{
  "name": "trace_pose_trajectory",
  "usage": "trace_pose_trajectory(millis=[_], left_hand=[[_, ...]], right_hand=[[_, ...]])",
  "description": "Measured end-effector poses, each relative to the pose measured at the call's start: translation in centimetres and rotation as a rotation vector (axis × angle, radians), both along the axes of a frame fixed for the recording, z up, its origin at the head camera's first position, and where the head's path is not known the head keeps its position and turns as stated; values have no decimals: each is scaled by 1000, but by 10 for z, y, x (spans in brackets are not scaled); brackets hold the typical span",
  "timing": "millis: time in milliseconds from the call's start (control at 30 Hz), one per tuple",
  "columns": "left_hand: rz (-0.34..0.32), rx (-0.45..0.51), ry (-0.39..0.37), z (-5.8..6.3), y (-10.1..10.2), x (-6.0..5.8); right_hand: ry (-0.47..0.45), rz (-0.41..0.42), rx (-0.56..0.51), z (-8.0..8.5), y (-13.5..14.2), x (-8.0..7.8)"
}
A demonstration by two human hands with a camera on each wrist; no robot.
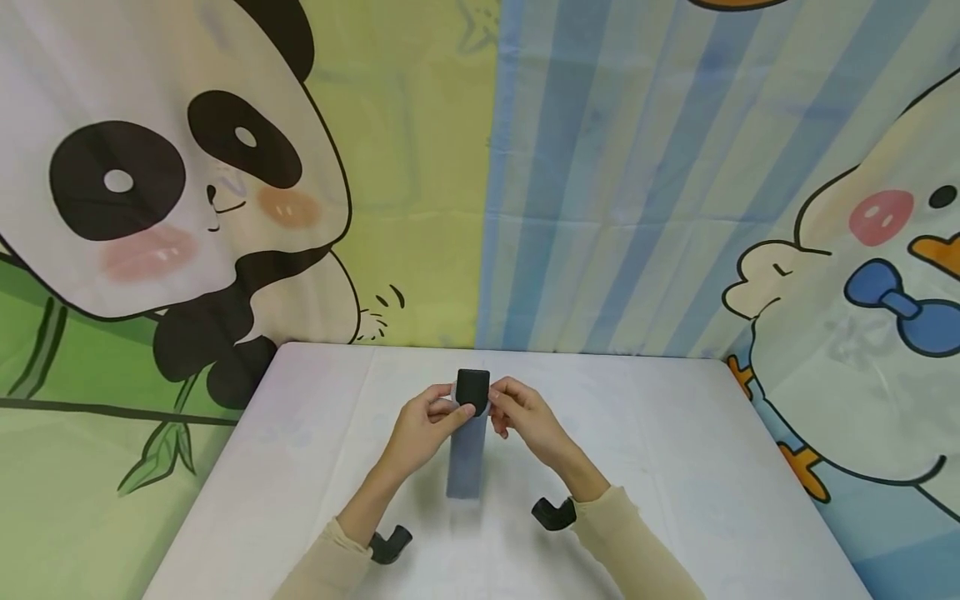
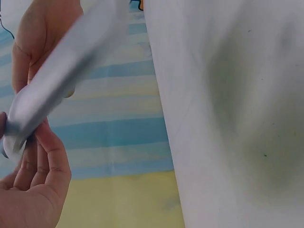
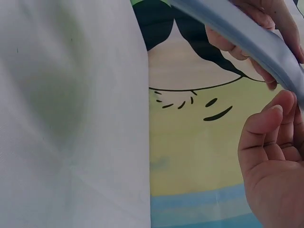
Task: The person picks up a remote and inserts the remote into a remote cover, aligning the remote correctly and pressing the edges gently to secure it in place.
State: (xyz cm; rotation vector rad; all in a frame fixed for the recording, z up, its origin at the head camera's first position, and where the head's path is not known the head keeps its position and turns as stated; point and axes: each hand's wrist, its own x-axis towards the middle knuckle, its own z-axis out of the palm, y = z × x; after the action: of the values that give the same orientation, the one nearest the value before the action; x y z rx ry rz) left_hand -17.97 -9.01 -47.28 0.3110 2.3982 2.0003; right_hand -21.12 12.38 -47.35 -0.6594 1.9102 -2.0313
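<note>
Both hands hold up a long, narrow blue-grey object with a black rounded-square end (image 1: 472, 390); its exact kind cannot be told. Its smooth pale body (image 1: 467, 467) hangs toward me, above the table. My left hand (image 1: 429, 423) grips it at the black end, the thumb lying on the lower edge of the black part. At the opposite edge, the thumb and forefinger of my right hand (image 1: 528, 417) pinch the side. The body looks like a slanted, blurred bar (image 2: 61, 71) in the left wrist view. In the right wrist view, the blue-grey bar (image 3: 237, 33) runs between both hands.
A white-covered table (image 1: 315, 467) lies below the hands. Behind it hangs a cloth backdrop (image 1: 412, 167) with a panda, stripes and a duck-like figure. Black wrist devices (image 1: 392, 545) show at both sleeves.
</note>
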Motion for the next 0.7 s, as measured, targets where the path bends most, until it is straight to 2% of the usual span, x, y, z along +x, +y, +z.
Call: trace_pose_trajectory(millis=[100,200,400,600,700], left_hand=[[-10,12,10,-2,-1,0],[-22,2,56,-4,-1,2],[-35,-57,137,-4,1,7],[-83,-17,97,-4,-1,8],[-117,0,74,-6,-2,7]], right_hand=[[30,13,-17,-1,0,0],[59,21,-27,-2,0,0],[128,5,-2,-2,1,3],[186,-49,27,3,-1,8],[246,-83,39,6,-2,11]])
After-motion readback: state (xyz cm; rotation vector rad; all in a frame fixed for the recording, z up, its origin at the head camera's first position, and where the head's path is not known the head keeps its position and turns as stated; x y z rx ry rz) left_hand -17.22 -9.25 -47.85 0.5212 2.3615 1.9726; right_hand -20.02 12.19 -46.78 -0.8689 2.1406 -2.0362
